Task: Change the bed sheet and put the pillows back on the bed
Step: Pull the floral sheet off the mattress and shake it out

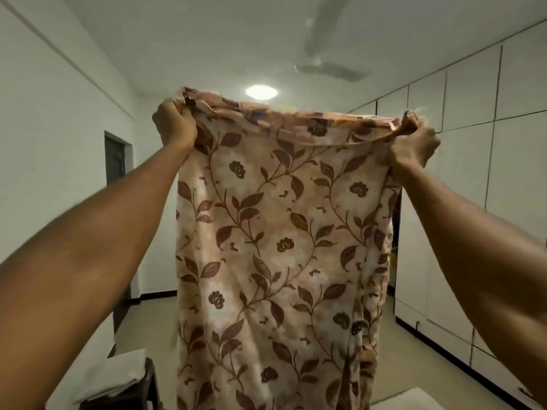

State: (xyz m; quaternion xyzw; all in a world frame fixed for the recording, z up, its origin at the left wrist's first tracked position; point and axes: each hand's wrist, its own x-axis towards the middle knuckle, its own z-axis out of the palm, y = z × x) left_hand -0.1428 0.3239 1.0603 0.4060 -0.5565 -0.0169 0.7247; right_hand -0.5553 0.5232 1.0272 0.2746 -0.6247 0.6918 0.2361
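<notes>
A beige bed sheet point(275, 247) with a brown leaf-and-flower print hangs straight down in front of me, folded over into a long panel that runs past the bottom of the view. My left hand point(174, 125) grips its bunched top left corner. My right hand point(414, 145) grips the bunched top right corner. Both arms are raised high and spread, so the top edge sags slightly between the fists. No bed or pillows show; the sheet hides what is behind it.
White wardrobe doors point(473, 143) line the right wall. A dark door point(115, 161) is on the left wall. A ceiling fan point(328, 66) and a round lamp point(261, 92) are overhead. Folded white cloth point(115, 377) lies on a dark piece of furniture at the lower left.
</notes>
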